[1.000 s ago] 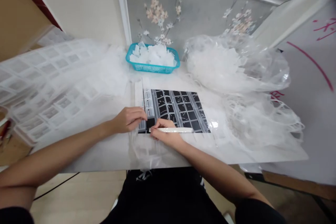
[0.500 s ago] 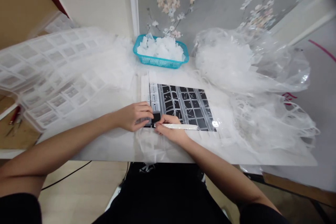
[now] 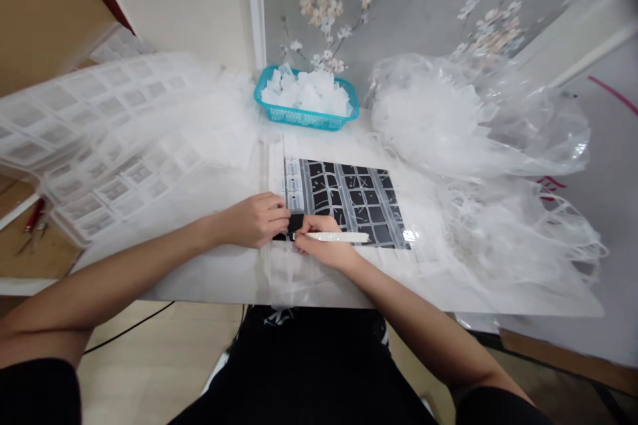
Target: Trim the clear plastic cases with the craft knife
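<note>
The right hand (image 3: pixel 323 247) is closing its grip around a slim white tool (image 3: pixel 335 237), holding it low like a pen, with the tip pointing left at the near left corner of a translucent die-cut sheet (image 3: pixel 295 187). That sheet is lying on a black mat (image 3: pixel 359 202) in the middle of the table (image 3: pixel 209 272), just in front of the person. The left hand (image 3: pixel 256 220) is bearing down on the sheet's left edge with bent fingers, just beside the tool tip. Whether they are pinching anything I cannot tell.

By the look of it, the tip is working at one small cut piece in that corner. This seems to call for a shallow angle and steady pressure from the left hand, so the sheet is not sliding.

Farther out, a blue basket (image 3: pixel 299 122) of white pieces is standing behind the mat. A clear bag (image 3: pixel 448 113) of white scraps and tangled offcuts (image 3: pixel 508 232) are lying to the right, and stacked sheets (image 3: pixel 100 139) to the left.
</note>
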A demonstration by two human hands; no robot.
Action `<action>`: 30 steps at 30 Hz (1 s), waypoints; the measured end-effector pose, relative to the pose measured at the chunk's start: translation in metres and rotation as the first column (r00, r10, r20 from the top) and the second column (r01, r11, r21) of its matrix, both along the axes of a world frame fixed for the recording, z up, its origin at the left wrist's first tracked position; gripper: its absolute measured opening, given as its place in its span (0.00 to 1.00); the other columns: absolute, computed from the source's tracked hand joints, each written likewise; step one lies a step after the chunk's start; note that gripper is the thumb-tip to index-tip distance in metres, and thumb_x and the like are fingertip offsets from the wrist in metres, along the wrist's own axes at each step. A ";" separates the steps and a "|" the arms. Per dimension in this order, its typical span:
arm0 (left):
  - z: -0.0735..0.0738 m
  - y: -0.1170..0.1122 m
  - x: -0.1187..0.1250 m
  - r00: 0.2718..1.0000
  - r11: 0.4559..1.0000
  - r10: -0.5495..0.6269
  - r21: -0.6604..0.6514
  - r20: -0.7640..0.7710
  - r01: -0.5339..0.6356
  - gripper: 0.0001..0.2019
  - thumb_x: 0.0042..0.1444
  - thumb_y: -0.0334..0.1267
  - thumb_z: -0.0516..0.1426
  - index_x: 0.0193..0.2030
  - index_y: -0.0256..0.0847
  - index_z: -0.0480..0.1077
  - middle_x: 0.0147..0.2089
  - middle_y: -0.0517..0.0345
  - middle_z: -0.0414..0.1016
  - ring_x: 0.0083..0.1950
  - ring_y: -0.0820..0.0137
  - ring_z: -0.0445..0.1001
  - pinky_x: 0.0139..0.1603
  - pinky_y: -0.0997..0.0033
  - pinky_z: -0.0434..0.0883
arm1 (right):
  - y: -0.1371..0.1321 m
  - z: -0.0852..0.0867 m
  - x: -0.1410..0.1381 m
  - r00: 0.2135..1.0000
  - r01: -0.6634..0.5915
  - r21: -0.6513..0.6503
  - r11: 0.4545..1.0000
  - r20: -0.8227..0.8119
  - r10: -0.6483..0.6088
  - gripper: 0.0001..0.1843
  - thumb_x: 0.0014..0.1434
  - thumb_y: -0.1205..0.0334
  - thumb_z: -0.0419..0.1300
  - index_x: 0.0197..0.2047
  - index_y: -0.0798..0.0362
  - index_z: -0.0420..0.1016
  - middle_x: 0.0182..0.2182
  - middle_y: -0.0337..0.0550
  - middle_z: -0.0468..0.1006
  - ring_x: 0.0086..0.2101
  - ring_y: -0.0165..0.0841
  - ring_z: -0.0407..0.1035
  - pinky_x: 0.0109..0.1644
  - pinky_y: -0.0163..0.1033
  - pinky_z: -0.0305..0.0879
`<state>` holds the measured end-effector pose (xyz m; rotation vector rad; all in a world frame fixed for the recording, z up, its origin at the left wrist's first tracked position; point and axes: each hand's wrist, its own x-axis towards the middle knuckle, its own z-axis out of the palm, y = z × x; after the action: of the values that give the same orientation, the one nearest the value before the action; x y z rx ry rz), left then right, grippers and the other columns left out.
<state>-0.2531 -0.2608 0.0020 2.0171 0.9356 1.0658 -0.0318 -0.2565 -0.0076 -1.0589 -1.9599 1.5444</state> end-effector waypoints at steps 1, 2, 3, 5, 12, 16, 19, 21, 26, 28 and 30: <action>0.001 0.003 0.000 0.979 0.990 0.127 -0.081 0.159 -0.115 0.06 0.54 0.41 0.61 0.30 0.43 0.72 0.33 0.54 0.75 0.38 0.64 0.74 0.44 0.59 0.71 | 0.000 0.000 0.000 1.000 -0.005 -0.003 1.000 0.007 0.005 0.08 0.48 0.68 0.59 0.22 0.52 0.63 0.18 0.35 0.73 0.21 0.28 0.69 0.25 0.31 0.61; 0.004 0.007 0.000 0.922 0.965 0.253 -0.149 0.293 -0.218 0.08 0.56 0.44 0.59 0.30 0.43 0.71 0.32 0.55 0.74 0.36 0.65 0.73 0.42 0.61 0.72 | 0.001 0.001 -0.001 1.000 -0.012 -0.011 1.000 0.009 0.012 0.08 0.49 0.67 0.59 0.22 0.52 0.64 0.18 0.35 0.73 0.21 0.28 0.69 0.25 0.31 0.61; 0.008 0.010 0.000 0.840 0.932 0.359 -0.214 0.407 -0.294 0.10 0.58 0.46 0.57 0.31 0.42 0.69 0.32 0.56 0.73 0.34 0.67 0.73 0.41 0.62 0.72 | 0.001 0.003 0.000 1.000 -0.018 -0.028 0.999 0.008 0.018 0.07 0.49 0.67 0.59 0.23 0.52 0.64 0.18 0.35 0.73 0.21 0.28 0.69 0.24 0.31 0.62; 0.020 0.015 0.001 0.655 0.869 0.490 -0.376 0.575 -0.321 0.12 0.60 0.47 0.54 0.32 0.41 0.67 0.33 0.57 0.71 0.34 0.69 0.74 0.40 0.63 0.73 | 0.001 0.007 0.001 1.000 -0.027 -0.086 0.996 -0.012 0.026 0.07 0.49 0.66 0.60 0.24 0.52 0.65 0.19 0.36 0.74 0.21 0.29 0.70 0.25 0.31 0.64; 0.043 0.014 0.016 0.558 0.697 0.603 -0.717 0.570 -0.021 0.12 0.57 0.48 0.58 0.36 0.39 0.69 0.37 0.56 0.72 0.36 0.66 0.76 0.32 0.69 0.71 | 0.027 0.020 0.023 0.979 0.092 -0.155 0.984 -0.167 -0.118 0.08 0.51 0.62 0.61 0.27 0.52 0.63 0.23 0.37 0.77 0.20 0.27 0.69 0.23 0.32 0.68; 0.034 0.024 0.020 0.947 0.888 0.278 -0.419 0.164 -0.188 0.09 0.54 0.42 0.62 0.38 0.41 0.73 0.38 0.57 0.74 0.38 0.68 0.74 0.37 0.71 0.70 | 0.048 0.007 0.027 0.985 0.098 -0.119 0.988 -0.132 -0.114 0.09 0.50 0.64 0.61 0.26 0.52 0.63 0.22 0.37 0.76 0.21 0.29 0.71 0.26 0.33 0.71; 0.022 0.030 0.021 0.952 0.997 -0.003 -0.078 -0.305 -0.022 0.07 0.58 0.39 0.59 0.41 0.42 0.75 0.45 0.53 0.75 0.45 0.66 0.74 0.47 0.67 0.69 | 0.053 -0.001 0.026 0.986 0.070 -0.152 0.986 -0.142 -0.092 0.09 0.50 0.64 0.61 0.26 0.52 0.63 0.22 0.38 0.77 0.22 0.29 0.73 0.28 0.35 0.72; 0.013 0.032 0.022 0.875 0.993 -0.038 0.083 -0.482 0.089 0.09 0.60 0.37 0.56 0.45 0.42 0.74 0.50 0.51 0.73 0.48 0.65 0.73 0.49 0.65 0.68 | 0.053 -0.003 0.026 0.985 0.062 -0.167 0.984 -0.146 -0.087 0.08 0.51 0.64 0.61 0.26 0.53 0.64 0.23 0.39 0.78 0.23 0.30 0.73 0.29 0.35 0.73; 0.004 0.032 0.026 0.757 0.950 0.019 0.249 -0.653 0.190 0.11 0.61 0.34 0.54 0.49 0.39 0.72 0.52 0.47 0.72 0.49 0.62 0.71 0.51 0.62 0.68 | 0.054 -0.002 0.028 0.985 0.051 -0.178 0.983 -0.155 -0.080 0.08 0.51 0.63 0.62 0.26 0.53 0.65 0.23 0.40 0.78 0.23 0.29 0.74 0.28 0.34 0.72; 0.005 0.032 0.028 0.723 0.936 0.027 0.270 -0.690 0.223 0.12 0.60 0.34 0.54 0.49 0.37 0.72 0.51 0.45 0.72 0.49 0.61 0.71 0.51 0.61 0.68 | 0.054 -0.002 0.028 0.982 0.050 -0.190 0.980 -0.169 -0.083 0.08 0.51 0.63 0.62 0.26 0.53 0.65 0.23 0.39 0.78 0.23 0.29 0.74 0.28 0.34 0.72; 0.006 0.032 0.029 0.699 0.926 0.040 0.289 -0.714 0.242 0.11 0.60 0.33 0.54 0.48 0.36 0.72 0.51 0.44 0.72 0.49 0.61 0.71 0.51 0.61 0.67 | 0.055 -0.002 0.028 0.981 0.051 -0.196 0.979 -0.172 -0.085 0.08 0.51 0.63 0.62 0.26 0.53 0.65 0.23 0.39 0.78 0.23 0.29 0.73 0.28 0.34 0.73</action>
<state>-0.2240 -0.2284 0.0076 2.8586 1.0172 0.3643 -0.0036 -0.2018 -0.0098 -1.0101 -1.6650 1.7516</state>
